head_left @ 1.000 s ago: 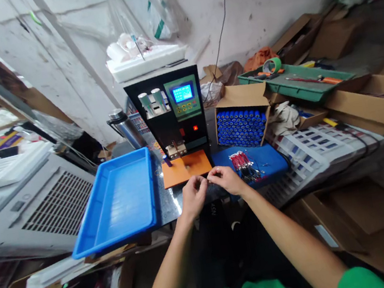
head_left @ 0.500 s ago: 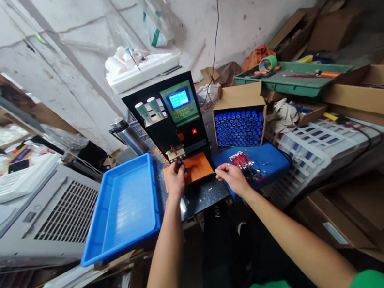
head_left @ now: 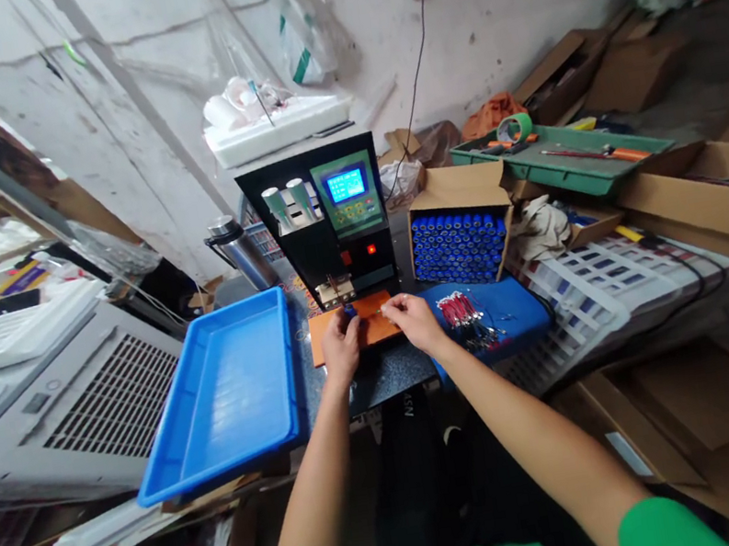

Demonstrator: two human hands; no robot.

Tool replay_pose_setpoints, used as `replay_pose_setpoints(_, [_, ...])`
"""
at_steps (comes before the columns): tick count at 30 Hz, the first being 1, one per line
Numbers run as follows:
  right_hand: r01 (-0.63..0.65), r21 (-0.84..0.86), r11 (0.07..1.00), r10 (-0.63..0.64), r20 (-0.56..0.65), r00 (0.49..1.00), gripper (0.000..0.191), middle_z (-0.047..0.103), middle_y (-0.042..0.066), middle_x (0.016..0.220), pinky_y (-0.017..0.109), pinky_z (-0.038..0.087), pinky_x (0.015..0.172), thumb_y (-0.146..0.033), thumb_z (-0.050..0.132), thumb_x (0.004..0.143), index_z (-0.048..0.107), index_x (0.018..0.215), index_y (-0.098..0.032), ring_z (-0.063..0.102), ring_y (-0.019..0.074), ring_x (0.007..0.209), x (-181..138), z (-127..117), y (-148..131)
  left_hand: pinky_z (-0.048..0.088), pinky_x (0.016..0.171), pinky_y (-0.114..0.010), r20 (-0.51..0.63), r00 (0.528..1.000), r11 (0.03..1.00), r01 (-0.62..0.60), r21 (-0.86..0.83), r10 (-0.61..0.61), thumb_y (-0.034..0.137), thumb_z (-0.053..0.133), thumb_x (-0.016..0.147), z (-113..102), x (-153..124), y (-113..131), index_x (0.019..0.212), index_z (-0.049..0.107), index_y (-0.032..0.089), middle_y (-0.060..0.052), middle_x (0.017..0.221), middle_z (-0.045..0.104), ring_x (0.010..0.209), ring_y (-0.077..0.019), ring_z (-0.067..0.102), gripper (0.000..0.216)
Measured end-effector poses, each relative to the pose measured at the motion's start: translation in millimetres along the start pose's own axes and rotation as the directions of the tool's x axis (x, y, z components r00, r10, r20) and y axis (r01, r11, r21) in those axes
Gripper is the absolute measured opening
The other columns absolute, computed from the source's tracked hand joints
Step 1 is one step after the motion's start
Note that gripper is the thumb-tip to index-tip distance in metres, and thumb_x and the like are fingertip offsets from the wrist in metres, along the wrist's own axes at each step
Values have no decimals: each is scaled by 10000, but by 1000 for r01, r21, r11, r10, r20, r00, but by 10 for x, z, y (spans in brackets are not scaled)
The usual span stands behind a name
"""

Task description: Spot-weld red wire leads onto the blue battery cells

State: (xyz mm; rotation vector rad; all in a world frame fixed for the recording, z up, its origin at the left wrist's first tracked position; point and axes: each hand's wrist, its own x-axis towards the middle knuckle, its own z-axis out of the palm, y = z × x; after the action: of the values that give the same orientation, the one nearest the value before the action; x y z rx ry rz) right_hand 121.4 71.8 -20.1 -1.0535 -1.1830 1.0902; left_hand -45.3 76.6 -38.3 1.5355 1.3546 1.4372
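My left hand is closed on a blue cylindrical battery cell, close under the electrodes of a black spot welder. Fingers hide most of the cell. Beside it, over the orange board, my right hand pinches a small thin piece, too small to make out fully. Red and black wire leads with metal ends lie heaped on a blue pad to the right. More blue cells stand stacked in an open cardboard box behind the pad.
A blue plastic tray stands left of the welder, with a steel flask behind it. On the right are a green tool tray, a white plastic crate and cardboard boxes. A grey air cooler is at far left.
My right hand has moved left from the pad's edge to over the orange board, nearer my left hand. The left hand stays by the electrodes with the cell. The view has shifted slightly.
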Motion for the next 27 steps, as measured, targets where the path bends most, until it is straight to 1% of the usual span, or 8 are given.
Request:
replay_pose_setpoints(4, [-2, -5, 1000, 3, 24, 1000, 239, 659, 34, 689, 282, 496, 632, -427, 645, 738, 621, 718, -190, 613, 178, 691, 225, 240, 10, 543, 815, -336, -7, 998, 998, 56, -43, -56, 404, 601, 838, 21, -36, 20, 1080, 629, 165, -70, 969, 717, 859, -195, 682, 341])
replay_pose_setpoints(8, [-4, -41, 999, 6, 50, 999, 198, 655, 26, 674, 264, 483, 606, -381, 619, 745, 627, 695, -189, 614, 175, 692, 346, 418, 61, 518, 916, -369, -44, 999, 1000, 13, -5, -14, 349, 599, 847, 15, -47, 58, 1137, 640, 168, -84, 1044, 727, 950, -212, 682, 345])
replay_pose_setpoints(10, [-1, -53, 999, 5, 78, 997, 196, 658, 27, 665, 256, 477, 604, -364, 609, 752, 634, 683, -183, 617, 173, 690, 366, 470, 83, 514, 918, -369, -49, 999, 999, -7, 34, 9, 322, 591, 853, 7, -49, 78, 1127, 654, 169, -81, 1042, 730, 952, -215, 684, 319])
replay_pose_setpoints(13, [0, -71, 997, 6, 87, 996, 186, 675, 28, 676, 251, 471, 610, -349, 605, 759, 646, 692, -181, 622, 173, 691, 371, 514, 105, 518, 900, -354, -54, 998, 998, -22, 66, 26, 303, 578, 864, -1, -55, 95, 1094, 674, 171, -69, 1016, 736, 927, -211, 687, 282])
replay_pose_setpoints(18, [12, -147, 989, -2, 69, 998, 186, 696, 36, 712, 257, 457, 625, -353, 627, 768, 653, 710, -178, 625, 181, 702, 374, 539, 118, 525, 882, -331, -59, 998, 998, -9, 56, 12, 299, 565, 875, 5, -64, 108, 1113, 672, 171, -60, 1014, 738, 924, -202, 687, 290])
replay_pose_setpoints(22, [16, -152, 988, -5, 75, 997, 179, 701, 34, 733, 258, 448, 642, -344, 624, 778, 652, 719, -177, 624, 178, 703, 376, 550, 113, 533, 835, -317, -85, 996, 996, -20, 86, 27, 288, 571, 874, 9, -70, 138, 1091, 680, 165, -53, 961, 738, 878, -196, 683, 272])
replay_pose_setpoints(27, [7, -166, 986, 6, 83, 997, 172, 706, 35, 736, 267, 448, 651, -338, 625, 777, 656, 718, -180, 632, 185, 706, 378, 543, 94, 531, 796, -302, -81, 996, 993, -19, 113, 29, 304, 571, 882, 2, -78, 153, 1086, 680, 177, -41, 925, 730, 846, -191, 678, 265])
